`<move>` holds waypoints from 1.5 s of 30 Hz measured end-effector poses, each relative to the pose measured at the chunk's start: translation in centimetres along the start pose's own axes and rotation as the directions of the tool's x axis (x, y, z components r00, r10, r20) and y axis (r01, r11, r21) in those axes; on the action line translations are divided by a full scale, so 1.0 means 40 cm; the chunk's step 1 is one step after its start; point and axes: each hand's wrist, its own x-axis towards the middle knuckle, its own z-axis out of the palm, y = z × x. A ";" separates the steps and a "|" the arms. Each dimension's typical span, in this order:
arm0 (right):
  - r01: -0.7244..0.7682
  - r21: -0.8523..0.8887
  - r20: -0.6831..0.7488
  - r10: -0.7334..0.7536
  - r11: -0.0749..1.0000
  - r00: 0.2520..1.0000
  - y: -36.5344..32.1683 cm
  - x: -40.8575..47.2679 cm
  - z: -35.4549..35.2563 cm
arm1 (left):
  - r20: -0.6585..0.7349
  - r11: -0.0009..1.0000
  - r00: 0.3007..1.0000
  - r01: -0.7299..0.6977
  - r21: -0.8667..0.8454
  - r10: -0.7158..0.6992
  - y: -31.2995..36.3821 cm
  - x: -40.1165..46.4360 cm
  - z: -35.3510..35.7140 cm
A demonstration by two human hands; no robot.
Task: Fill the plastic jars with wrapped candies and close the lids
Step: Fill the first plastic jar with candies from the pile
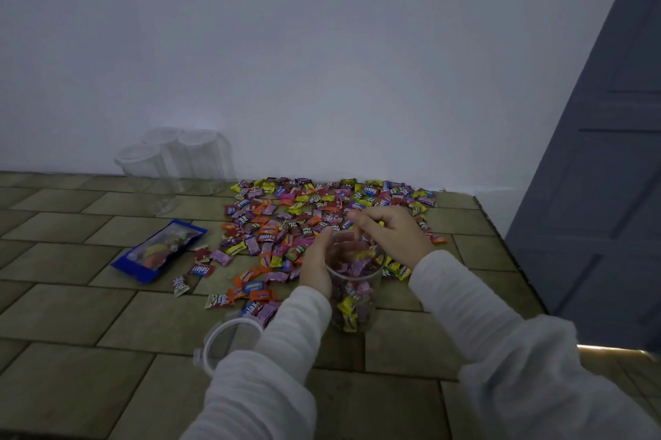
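On the tiled floor, near its right edge where a grey-blue door [604,153] stands, an open clear plastic jar [356,296] rests upright, about half filled with wrapped candies. The left hand [316,261] curls around the jar's left wall just below the rim, gripping it. The right hand [390,236] hovers over the jar's mouth with its fingers bent downward toward the opening; whether they pinch a candy cannot be told, as the fingertips are blurred against the rim. Both arms wear white ribbed sleeves [461,293].

Beyond the jar, a broad spread of loose wrapped candies [304,214] in yellow, pink, orange, red and purple covers the floor up to the foot of the white wall [322,46], with a few strays lying nearer, to the jar's left. The jar's clear lid [223,339] lies on the floor to the near left of the jar, partly hidden by the left sleeve.

A blue candy bag [159,250] lies flat to the left of the spread, apart from it. Three more clear jars with lids on [171,168] stand grouped against the wall at the far left, beside the spread's back corner.
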 end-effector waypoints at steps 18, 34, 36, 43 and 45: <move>-0.309 0.067 -0.148 0.316 0.949 0.937 0.159 -0.049 -0.138 | 0.014 0.869 0.946 -0.302 0.392 0.322 0.167 -0.042 0.065; -0.564 -0.409 -0.278 0.490 0.718 0.826 0.342 -0.122 -0.143 | 0.128 0.173 0.980 -0.154 0.973 0.149 -0.205 0.038 0.246; -0.543 -0.452 -0.246 0.486 0.708 0.839 0.350 -0.116 -0.140 | 0.121 0.088 0.979 -0.137 0.987 0.161 -0.234 0.051 0.244; -0.328 -0.732 -0.133 0.347 0.597 0.928 0.398 -0.070 -0.124 | 0.079 -0.023 0.994 -0.078 0.997 0.075 -0.289 0.104 0.249; -0.275 -0.769 -0.075 0.345 0.577 0.936 0.413 -0.056 -0.124 | 0.067 -0.018 0.995 -0.066 0.998 0.068 -0.295 0.113 0.238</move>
